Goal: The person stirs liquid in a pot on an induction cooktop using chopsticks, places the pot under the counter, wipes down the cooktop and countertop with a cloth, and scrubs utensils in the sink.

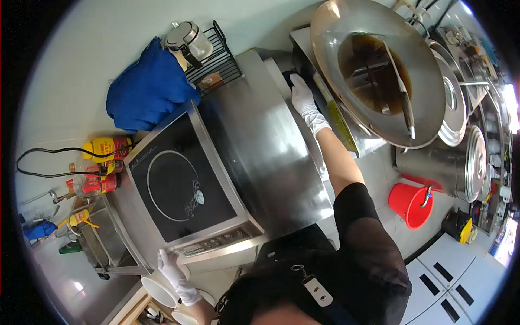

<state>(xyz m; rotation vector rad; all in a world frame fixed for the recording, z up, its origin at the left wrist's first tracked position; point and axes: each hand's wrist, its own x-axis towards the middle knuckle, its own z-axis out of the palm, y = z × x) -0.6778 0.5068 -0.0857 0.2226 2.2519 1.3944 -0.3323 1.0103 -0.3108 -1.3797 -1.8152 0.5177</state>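
My left hand (176,275), in a white glove, is at the front left corner of the induction cooker (184,179), its fingertips by the counter's edge. It shows nothing in its grip. My right hand (304,100), also white-gloved, reaches far forward to the right side of the steel counter (265,146). Its fingers are closed against a small dark thing (288,80), perhaps a cloth, partly hidden by the hand. The cooker's black glass top bears nothing. Right of my right hand stands a large wok (428,70) with dark liquid (360,81) and a long-handled utensil (405,100).
A blue cloth (151,89) and a wire rack (225,59) with a glass jar (197,43) are behind the cooker. Bottles (100,184) stand at the left, near a sink (108,233). A red bucket (409,208) and steel pot (439,170) are at the right.
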